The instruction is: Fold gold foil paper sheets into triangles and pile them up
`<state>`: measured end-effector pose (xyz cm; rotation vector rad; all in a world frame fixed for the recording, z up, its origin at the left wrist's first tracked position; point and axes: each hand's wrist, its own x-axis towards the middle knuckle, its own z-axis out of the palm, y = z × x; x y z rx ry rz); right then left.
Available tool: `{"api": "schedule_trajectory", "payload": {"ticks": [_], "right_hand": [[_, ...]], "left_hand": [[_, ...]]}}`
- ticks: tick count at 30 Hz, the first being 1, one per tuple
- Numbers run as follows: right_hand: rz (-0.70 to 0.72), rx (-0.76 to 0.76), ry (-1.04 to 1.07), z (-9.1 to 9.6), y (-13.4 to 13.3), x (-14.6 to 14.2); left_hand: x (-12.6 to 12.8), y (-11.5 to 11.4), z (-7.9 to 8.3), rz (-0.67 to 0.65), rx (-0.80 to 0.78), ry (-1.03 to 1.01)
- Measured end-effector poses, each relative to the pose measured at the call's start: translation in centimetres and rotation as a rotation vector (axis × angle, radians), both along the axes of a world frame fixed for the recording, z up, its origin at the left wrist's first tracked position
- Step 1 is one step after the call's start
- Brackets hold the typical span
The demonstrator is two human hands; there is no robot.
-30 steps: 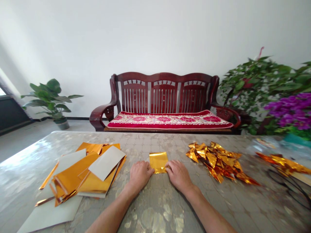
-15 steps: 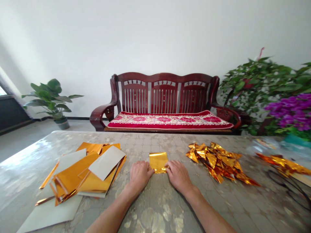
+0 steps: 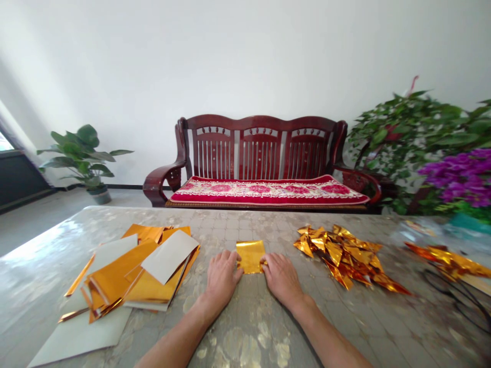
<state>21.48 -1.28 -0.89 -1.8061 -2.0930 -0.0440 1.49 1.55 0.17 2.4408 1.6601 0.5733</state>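
Observation:
A small sheet of shiny gold foil paper [image 3: 250,257] lies on the table between my two hands. My left hand [image 3: 223,273] is at its left edge, thumb and fingers closed at the near-left corner. On the opposite side, my right hand [image 3: 281,274] pinches the lower right edge. The fingertips partly cover both sides of the sheet. To the left is a loose stack of gold paper [image 3: 115,268] with pale backs showing. A heap of folded, pointed gold foil pieces [image 3: 341,250] rests to the right.
The table [image 3: 238,332] has a patterned cover. Black-rimmed glasses [image 3: 456,294], more gold foil [image 3: 448,258] and a clear plastic bag [image 3: 416,231] are at the right. Beyond stands a wooden bench [image 3: 259,153] with a red cushion, flanked by a potted plant [image 3: 84,158] and purple flowers [image 3: 460,176].
My left hand has shifted slightly, its thumb drawing back from the sheet's near edge. My right hand and the gold sheet stay almost in place.

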Motion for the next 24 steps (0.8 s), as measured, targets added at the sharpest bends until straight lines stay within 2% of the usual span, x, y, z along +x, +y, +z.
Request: {"api": "schedule_trajectory", "payload": {"ticks": [5,9,13,17,21,24], "right_hand": [[-0.006,-0.009,0.001,0.0,0.0,-0.1],[-0.027,-0.014,0.017,-0.2,0.2,0.0],[-0.056,0.013,0.006,-0.1,0.4,0.0],[-0.046,0.082,-0.074,0.3,0.0,-0.2],[0.161,0.145,-0.07,0.2,-0.6,-0.9],[0.296,0.11,-0.041,-0.1,-0.9,-1.4]], "left_hand": [[0.6,-0.3,-0.2,-0.247,0.048,-0.038],[1.1,-0.7,-0.4,-0.396,0.051,0.049],[1.7,-1.3,-0.4,-0.378,0.083,0.212],[2.0,-1.8,-0.5,-0.347,0.113,0.267],[2.0,-1.5,-0.8,-0.293,0.14,0.253],[1.8,-1.1,-1.0,-0.284,0.136,0.244]]}}
